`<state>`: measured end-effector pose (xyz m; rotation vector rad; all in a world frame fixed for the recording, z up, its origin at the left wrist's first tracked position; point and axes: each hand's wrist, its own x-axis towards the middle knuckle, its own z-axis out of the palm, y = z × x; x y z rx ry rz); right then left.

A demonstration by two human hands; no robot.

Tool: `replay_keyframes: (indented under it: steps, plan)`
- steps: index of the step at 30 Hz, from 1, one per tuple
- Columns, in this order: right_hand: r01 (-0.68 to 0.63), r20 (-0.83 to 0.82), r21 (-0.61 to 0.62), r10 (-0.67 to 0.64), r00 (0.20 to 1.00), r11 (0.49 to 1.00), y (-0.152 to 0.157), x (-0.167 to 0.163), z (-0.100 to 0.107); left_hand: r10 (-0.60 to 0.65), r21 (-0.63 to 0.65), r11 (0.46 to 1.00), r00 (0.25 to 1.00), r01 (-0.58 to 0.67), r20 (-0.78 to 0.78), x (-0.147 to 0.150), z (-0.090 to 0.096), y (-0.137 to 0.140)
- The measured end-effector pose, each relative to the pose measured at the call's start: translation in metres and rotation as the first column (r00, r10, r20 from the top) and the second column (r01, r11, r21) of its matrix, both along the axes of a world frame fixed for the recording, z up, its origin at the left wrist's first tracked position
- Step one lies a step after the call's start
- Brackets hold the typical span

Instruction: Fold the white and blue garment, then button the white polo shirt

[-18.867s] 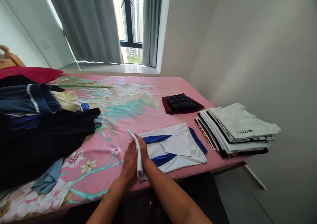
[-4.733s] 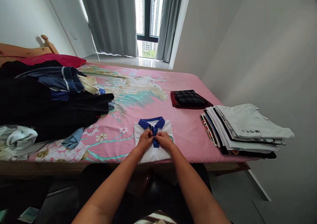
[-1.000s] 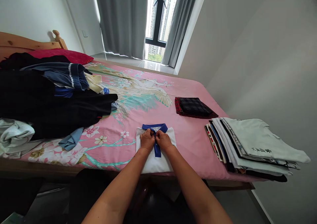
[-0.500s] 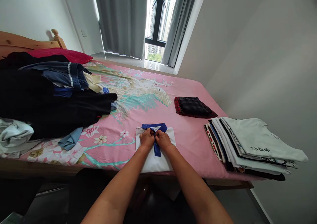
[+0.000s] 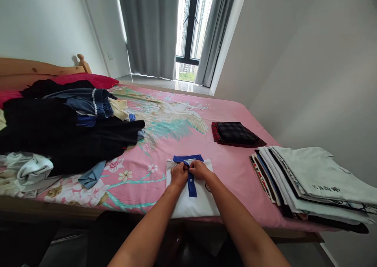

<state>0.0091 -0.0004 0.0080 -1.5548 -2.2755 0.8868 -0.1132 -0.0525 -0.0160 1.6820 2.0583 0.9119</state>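
A white polo shirt (image 5: 193, 208) with a blue collar and a blue button placket lies folded at the bed's near edge, collar pointing away from me. My left hand (image 5: 179, 174) pinches the left side of the collar opening near the top of the placket. On the other side, my right hand (image 5: 198, 168) has its fingers closed on the collar's right side, close to the left fingertips. Small buttons show on the placket below my hands. What lies exactly between the fingertips is hidden.
A loose heap of dark clothes (image 5: 59, 129) covers the bed's left side. Folded plaid garments (image 5: 235, 133) lie at right centre. A stack of folded shirts (image 5: 318, 180) stands at the right edge. The floral bedsheet (image 5: 138, 153) shows between them; a wall rises on the right.
My right hand has moved up the placket towards the collar, uncovering a button below. My left hand stays at the collar. The camera view has shifted slightly.
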Motion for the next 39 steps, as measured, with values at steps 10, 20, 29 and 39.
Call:
replay_keyframes:
  steps: [10,20,29,39]
  plan:
    - [0.018,-0.095,-0.435,-0.065,0.993,0.9,0.02,0.004,-0.006,-0.034,0.039,0.999,0.998,0.036,-0.06,0.0,-0.004,-0.002]
    - [-0.03,-0.139,-0.497,-0.046,0.989,0.867,0.02,0.006,0.005,-0.018,0.097,0.995,0.997,0.026,-0.081,0.0,-0.007,-0.005]
    - [0.054,-0.107,-0.139,-0.07,0.992,0.989,-0.012,0.008,0.0,-0.031,0.16,0.987,0.999,0.033,-0.019,-0.001,-0.009,-0.004]
    - [0.078,0.129,0.216,-0.108,0.986,0.973,-0.027,-0.004,-0.006,-0.08,0.241,0.97,0.966,0.019,0.245,-0.008,-0.007,-0.005]
